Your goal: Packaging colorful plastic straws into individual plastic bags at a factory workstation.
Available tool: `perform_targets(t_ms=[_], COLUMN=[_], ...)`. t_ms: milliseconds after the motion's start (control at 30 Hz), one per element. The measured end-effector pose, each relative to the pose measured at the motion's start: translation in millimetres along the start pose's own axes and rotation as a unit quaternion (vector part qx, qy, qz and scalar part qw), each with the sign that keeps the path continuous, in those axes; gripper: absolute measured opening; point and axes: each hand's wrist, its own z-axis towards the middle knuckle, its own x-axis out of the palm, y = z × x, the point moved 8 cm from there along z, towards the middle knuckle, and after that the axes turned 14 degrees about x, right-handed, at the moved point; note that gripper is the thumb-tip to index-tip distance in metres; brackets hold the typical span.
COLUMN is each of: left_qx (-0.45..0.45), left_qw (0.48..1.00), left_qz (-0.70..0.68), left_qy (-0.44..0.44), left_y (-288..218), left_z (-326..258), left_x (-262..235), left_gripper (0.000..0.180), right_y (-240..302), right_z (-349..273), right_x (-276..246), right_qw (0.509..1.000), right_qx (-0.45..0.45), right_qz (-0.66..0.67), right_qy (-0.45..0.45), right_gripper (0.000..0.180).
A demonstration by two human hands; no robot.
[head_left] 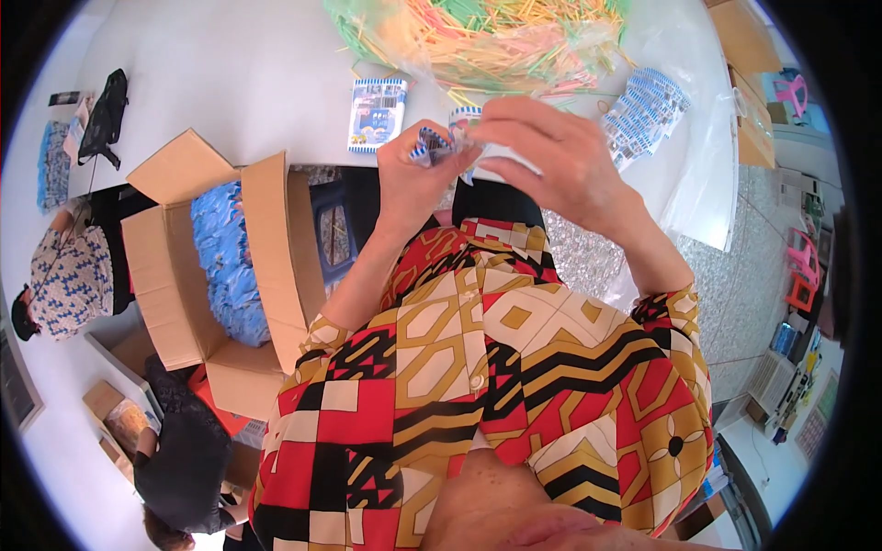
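Above the near edge of the table, my left hand (409, 179) pinches a small blue-and-white printed plastic packet (466, 117), part of it bunched between thumb and fingers. From the right, my right hand (565, 161) has its fingertips closed at the packet's edge; the exact grip is partly hidden. Left of the hands lies a flat blue-and-white printed packet (377, 112). To the right, several similar packets (646, 112) are fanned out in an overlapping row. Beyond my hands, a heap of thin green, yellow, orange and pink sticks (496, 37) spreads over clear plastic.
An open cardboard box (170, 275) with blue packages (225, 262) stands at my left, below table height. A black bag (104, 119) lies on the table's far left. Two people work at the left. Cardboard boxes (749, 83) stand past the table's right end.
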Motion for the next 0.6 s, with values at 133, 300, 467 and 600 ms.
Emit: perform_targets(t_ms=[133, 300, 467, 600], left_qx=[0.032, 0.047, 0.065, -0.01], left_qw=[0.994, 0.994, 0.995, 0.999], left_qz=[0.106, 0.097, 0.08, -0.01], left_qy=[0.002, -0.011, -0.01, -0.043], left_y=[-11, -30, -52, -39], left_z=[2, 4, 13, 7], left_x=[-1, 7, 15, 17], left_gripper=[0.014, 0.014, 0.016, 0.013], right_y=[3, 16, 18, -5], right_z=[7, 12, 17, 30], right_x=[2, -12, -20, -41], right_qw=[0.997, 0.998, 0.998, 0.986], right_qx=[-0.014, 0.0, -0.008, 0.017], right_qz=[-0.04, 0.006, -0.026, 0.167], right_qy=[0.06, 0.06, 0.05, 0.004], right_gripper=[0.017, 0.011, 0.016, 0.018])
